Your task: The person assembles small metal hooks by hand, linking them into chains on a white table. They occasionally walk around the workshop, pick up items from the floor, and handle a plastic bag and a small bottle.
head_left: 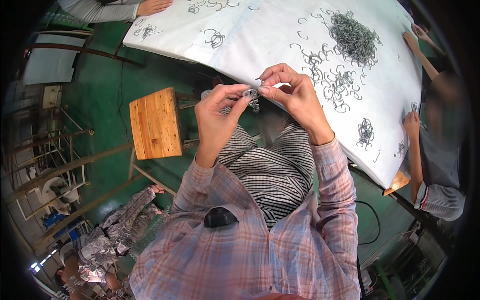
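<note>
Above my lap, just off the edge of the white-covered table [280,55], both my hands are close together. My left hand [216,117] pinches a small bunch of curved grey metal hooks [254,101] between thumb and fingers. Thumb and forefinger of my right hand [299,97] are closed on a thin dark metal hook [259,80] right beside that bunch; its lower end is hidden by the fingertips. To the right on the table lies a large heap of similar hooks [352,40], with loose hooks [340,82] scattered in front of it.
Smaller clusters of hooks [365,132] lie near the right corner, and others [215,38] at the far left. One co-worker's hand [155,6] rests at the far left; another's hand [412,122] is at the right edge. A wooden stool [156,124] stands to my left.
</note>
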A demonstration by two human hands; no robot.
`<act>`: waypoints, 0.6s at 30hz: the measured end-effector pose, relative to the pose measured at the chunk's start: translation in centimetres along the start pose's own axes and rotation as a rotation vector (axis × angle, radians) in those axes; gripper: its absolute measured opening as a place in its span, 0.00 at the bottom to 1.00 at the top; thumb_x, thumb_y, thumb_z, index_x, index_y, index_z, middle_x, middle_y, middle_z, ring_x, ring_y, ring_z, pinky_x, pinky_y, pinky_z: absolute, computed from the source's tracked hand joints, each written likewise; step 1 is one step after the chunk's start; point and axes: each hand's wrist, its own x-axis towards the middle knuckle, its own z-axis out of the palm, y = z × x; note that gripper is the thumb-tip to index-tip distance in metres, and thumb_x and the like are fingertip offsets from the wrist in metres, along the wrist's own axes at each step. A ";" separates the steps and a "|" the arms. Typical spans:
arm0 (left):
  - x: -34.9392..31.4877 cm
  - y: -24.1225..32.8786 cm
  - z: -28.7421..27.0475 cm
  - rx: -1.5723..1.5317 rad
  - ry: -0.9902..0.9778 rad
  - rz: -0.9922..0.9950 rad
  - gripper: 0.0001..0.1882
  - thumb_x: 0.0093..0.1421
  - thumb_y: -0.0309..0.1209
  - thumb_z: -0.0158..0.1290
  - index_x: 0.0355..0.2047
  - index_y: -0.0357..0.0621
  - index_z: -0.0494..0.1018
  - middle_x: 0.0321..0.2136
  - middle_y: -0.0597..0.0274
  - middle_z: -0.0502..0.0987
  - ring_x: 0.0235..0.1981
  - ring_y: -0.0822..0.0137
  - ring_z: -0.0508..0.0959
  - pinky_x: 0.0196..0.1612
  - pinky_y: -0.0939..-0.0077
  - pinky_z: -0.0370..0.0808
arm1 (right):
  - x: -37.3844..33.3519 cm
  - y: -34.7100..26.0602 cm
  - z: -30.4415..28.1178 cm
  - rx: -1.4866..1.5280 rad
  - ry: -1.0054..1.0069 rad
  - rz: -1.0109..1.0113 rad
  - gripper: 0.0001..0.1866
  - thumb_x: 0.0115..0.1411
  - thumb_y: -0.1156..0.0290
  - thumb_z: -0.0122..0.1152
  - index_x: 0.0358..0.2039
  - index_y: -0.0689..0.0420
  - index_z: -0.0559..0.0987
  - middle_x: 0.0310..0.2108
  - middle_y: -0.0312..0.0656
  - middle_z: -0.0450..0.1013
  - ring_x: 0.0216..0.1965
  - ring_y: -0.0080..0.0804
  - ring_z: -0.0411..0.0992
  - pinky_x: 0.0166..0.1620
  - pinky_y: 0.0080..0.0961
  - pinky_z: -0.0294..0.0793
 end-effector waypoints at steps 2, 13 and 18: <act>-0.1 0.2 -0.2 0.018 0.004 0.024 0.12 0.54 0.17 0.57 0.39 0.32 0.75 0.37 0.59 0.78 0.37 0.75 0.78 0.39 0.84 0.75 | 0.3 -0.6 0.4 -0.072 -0.004 -0.024 0.05 0.51 0.75 0.67 0.27 0.62 0.81 0.36 0.36 0.73 0.31 0.19 0.71 0.31 0.15 0.70; -0.5 2.2 -1.2 0.032 0.154 0.323 0.12 0.49 0.16 0.60 0.35 0.35 0.76 0.30 0.61 0.79 0.29 0.75 0.78 0.34 0.83 0.74 | 0.0 -6.3 4.1 -0.283 0.030 -0.437 0.06 0.46 0.78 0.66 0.23 0.62 0.76 0.29 0.40 0.72 0.30 0.32 0.72 0.33 0.23 0.70; 0.0 4.9 -2.5 -0.121 0.273 0.482 0.14 0.48 0.14 0.60 0.37 0.31 0.74 0.31 0.58 0.78 0.31 0.73 0.77 0.37 0.81 0.74 | 1.4 -10.0 4.9 -0.341 -0.073 -0.655 0.04 0.50 0.77 0.66 0.26 0.62 0.79 0.29 0.40 0.75 0.33 0.26 0.73 0.37 0.20 0.70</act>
